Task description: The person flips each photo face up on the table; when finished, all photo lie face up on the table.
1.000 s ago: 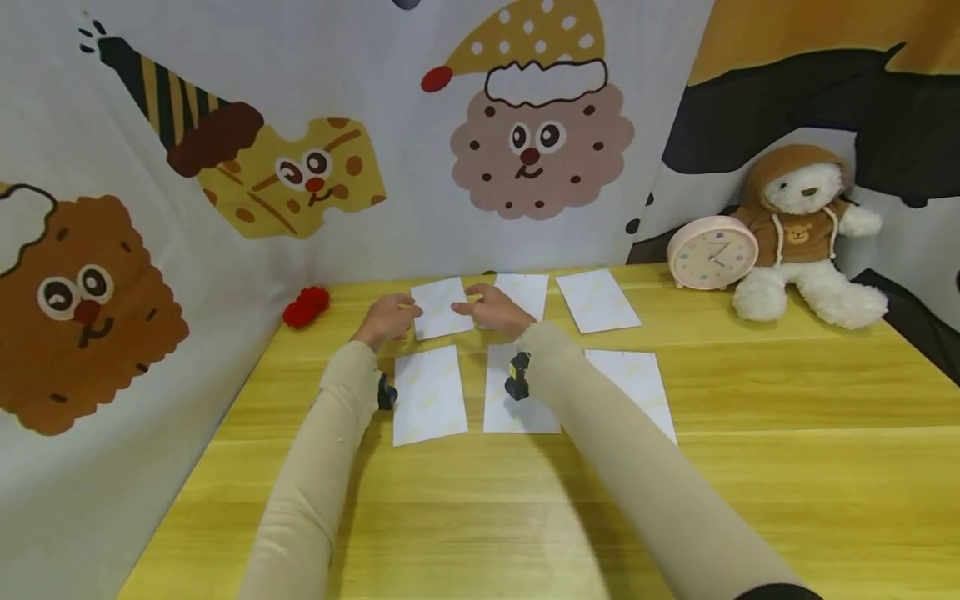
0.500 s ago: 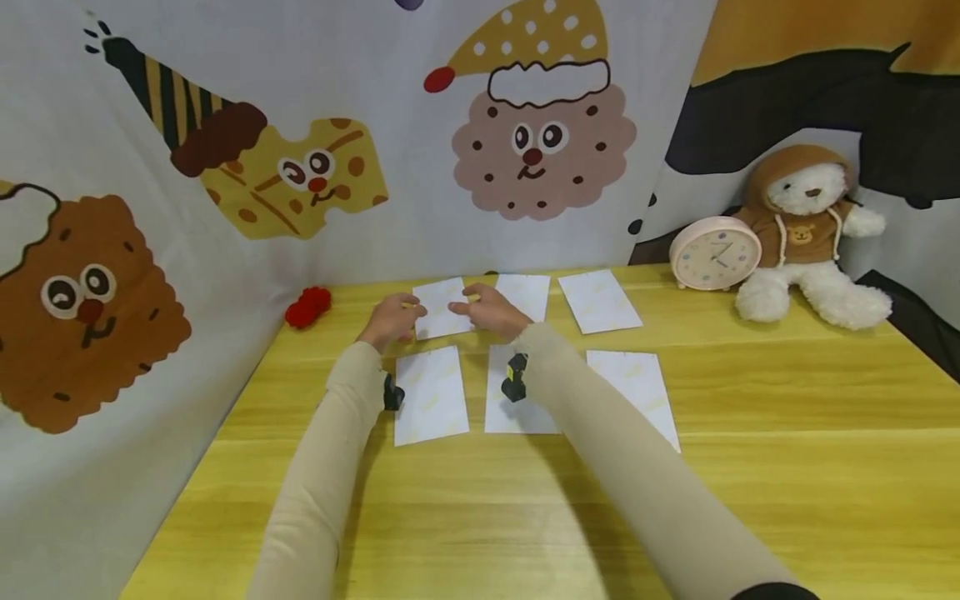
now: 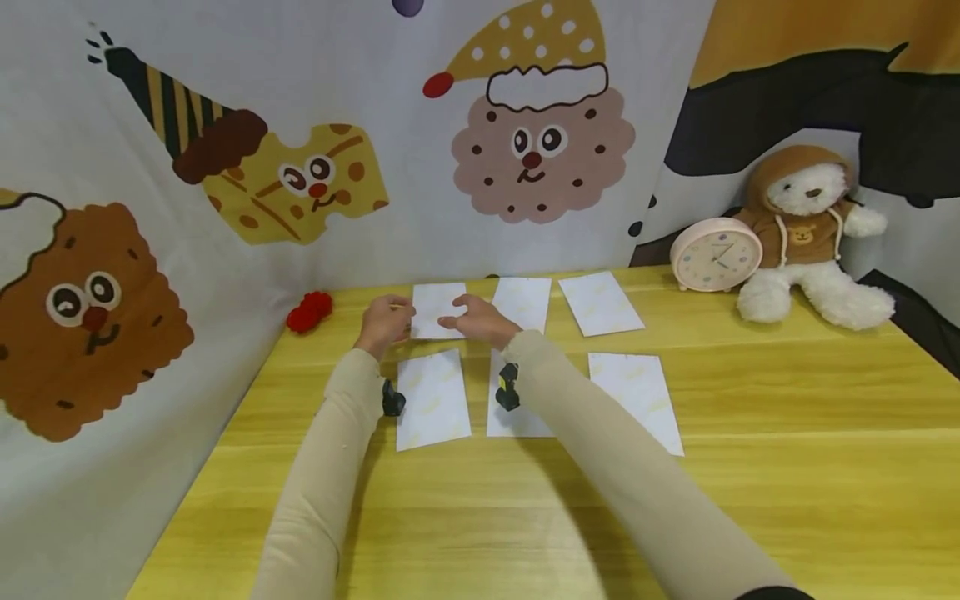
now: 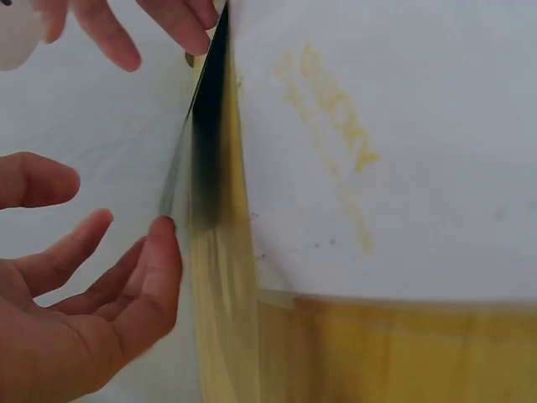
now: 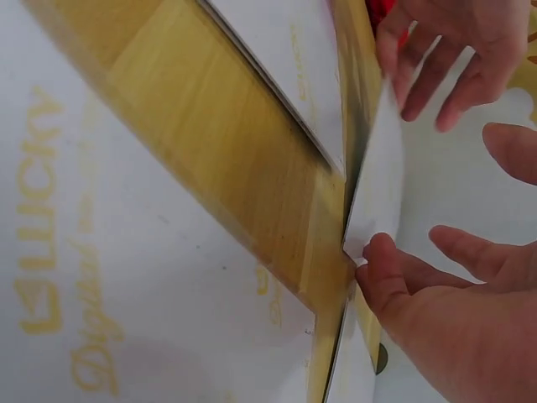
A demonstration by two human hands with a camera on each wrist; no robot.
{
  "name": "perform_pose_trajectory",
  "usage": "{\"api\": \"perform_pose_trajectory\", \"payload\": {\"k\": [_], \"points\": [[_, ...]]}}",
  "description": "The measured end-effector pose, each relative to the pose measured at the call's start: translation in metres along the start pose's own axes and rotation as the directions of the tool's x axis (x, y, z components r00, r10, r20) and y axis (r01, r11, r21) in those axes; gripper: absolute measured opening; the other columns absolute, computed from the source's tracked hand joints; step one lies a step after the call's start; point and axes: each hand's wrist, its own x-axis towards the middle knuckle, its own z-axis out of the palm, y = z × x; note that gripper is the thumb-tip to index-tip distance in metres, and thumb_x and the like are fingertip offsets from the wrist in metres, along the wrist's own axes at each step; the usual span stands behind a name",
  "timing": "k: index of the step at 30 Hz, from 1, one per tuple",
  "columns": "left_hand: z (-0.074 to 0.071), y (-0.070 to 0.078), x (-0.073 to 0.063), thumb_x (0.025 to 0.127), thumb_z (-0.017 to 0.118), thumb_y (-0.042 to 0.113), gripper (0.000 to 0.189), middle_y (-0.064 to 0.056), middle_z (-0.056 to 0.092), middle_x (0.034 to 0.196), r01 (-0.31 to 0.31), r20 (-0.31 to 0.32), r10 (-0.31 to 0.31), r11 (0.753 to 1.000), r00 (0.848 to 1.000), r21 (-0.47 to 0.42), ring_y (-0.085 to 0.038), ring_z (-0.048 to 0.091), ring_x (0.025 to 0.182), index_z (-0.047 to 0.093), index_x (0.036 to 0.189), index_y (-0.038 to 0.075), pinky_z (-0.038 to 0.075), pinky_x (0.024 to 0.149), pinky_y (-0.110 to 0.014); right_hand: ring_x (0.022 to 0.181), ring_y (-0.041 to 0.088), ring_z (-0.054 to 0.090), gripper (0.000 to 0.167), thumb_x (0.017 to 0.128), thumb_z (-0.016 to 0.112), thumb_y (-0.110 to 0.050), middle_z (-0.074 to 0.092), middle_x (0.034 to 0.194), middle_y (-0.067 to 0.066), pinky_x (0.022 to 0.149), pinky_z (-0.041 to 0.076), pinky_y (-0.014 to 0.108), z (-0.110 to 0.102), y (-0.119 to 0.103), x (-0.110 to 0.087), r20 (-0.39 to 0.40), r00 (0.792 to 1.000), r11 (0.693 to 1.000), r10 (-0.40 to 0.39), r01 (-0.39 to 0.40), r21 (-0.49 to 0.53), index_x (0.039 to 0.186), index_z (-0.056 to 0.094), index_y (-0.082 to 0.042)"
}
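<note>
Flanking the back-left white card (image 3: 435,307), the left hand (image 3: 386,323) and the right hand (image 3: 480,321) are bringing fingertips to its edges. On the left hand, the thumb is standing well apart from the fingers, and a fingertip is touching the card's edge. Over on the right, the thumb is spreading wide too, fingertips touching a corner. And the card is sitting tilted over the wooden table (image 3: 450,517), showing almost edge-on to the left wrist camera! The back-middle card (image 3: 521,298) and back-right card (image 3: 602,302) are lying to its right. Up front, the front-left card (image 3: 433,400), front-middle card (image 3: 510,423) and front-right card (image 3: 637,387) are lying in a row, the right sleeve (image 3: 600,429) partly covering the last two. Far right, a pink clock (image 3: 716,255) is standing beside a hooded teddy bear (image 3: 806,242).
</note>
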Motion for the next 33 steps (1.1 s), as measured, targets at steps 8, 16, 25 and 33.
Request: {"api": "perform_pose_trajectory", "payload": {"k": [8, 16, 25, 33], "points": [[-0.004, 0.003, 0.004, 0.104, 0.049, 0.017, 0.042, -0.019, 0.055, 0.135, -0.003, -0.017, 0.0, 0.981, 1.0, -0.192, -0.023, 0.06, 0.11, 0.053, 0.142, -0.001, 0.056, 0.1, -0.038, 0.141, 0.034, 0.046, 0.068, 0.1, 0.058, -0.044, 0.044, 0.154, 0.017, 0.116, 0.04, 0.048, 0.001, -0.001, -0.001, 0.003, 1.0, 0.999, -0.019, 0.019, -0.048, 0.155, 0.034, -0.011], [-0.004, 0.007, 0.0, 0.105, 0.047, 0.018, 0.042, -0.019, 0.054, 0.142, -0.038, -0.011, 0.037, 0.958, 0.999, -0.283, -0.027, 0.06, 0.122, 0.051, 0.142, -0.003, 0.051, 0.108, -0.042, 0.14, 0.035, 0.048, 0.056, 0.102, 0.052, -0.044, 0.045, 0.156, 0.014, 0.117, 0.039, 0.05, 0.004, -0.004, -0.001, -0.004, 0.998, 0.994, -0.062, 0.062, -0.09, 0.153, 0.041, -0.023], [-0.002, 0.012, -0.002, 0.1, 0.06, 0.01, 0.04, -0.018, 0.058, 0.139, -0.067, 0.027, 0.081, 0.94, 0.996, -0.335, -0.012, 0.065, 0.1, 0.057, 0.137, -0.002, 0.047, 0.112, -0.042, 0.143, 0.034, 0.045, 0.052, 0.104, 0.048, -0.045, 0.042, 0.159, 0.009, 0.12, 0.036, 0.051, 0.001, -0.004, 0.0, -0.015, 0.997, 0.989, -0.078, 0.076, -0.126, 0.153, 0.042, -0.03], [0.008, 0.014, 0.0, 0.097, 0.061, 0.002, 0.042, -0.023, 0.058, 0.139, -0.088, 0.017, 0.1, 0.933, 0.995, -0.348, -0.006, 0.062, 0.089, 0.057, 0.138, -0.002, 0.049, 0.109, -0.041, 0.133, 0.031, 0.054, 0.052, 0.104, 0.048, -0.046, 0.046, 0.156, 0.008, 0.112, 0.045, 0.049, 0.002, 0.001, 0.007, -0.013, 0.996, 0.992, -0.085, 0.084, -0.09, 0.154, 0.041, -0.032]]}}
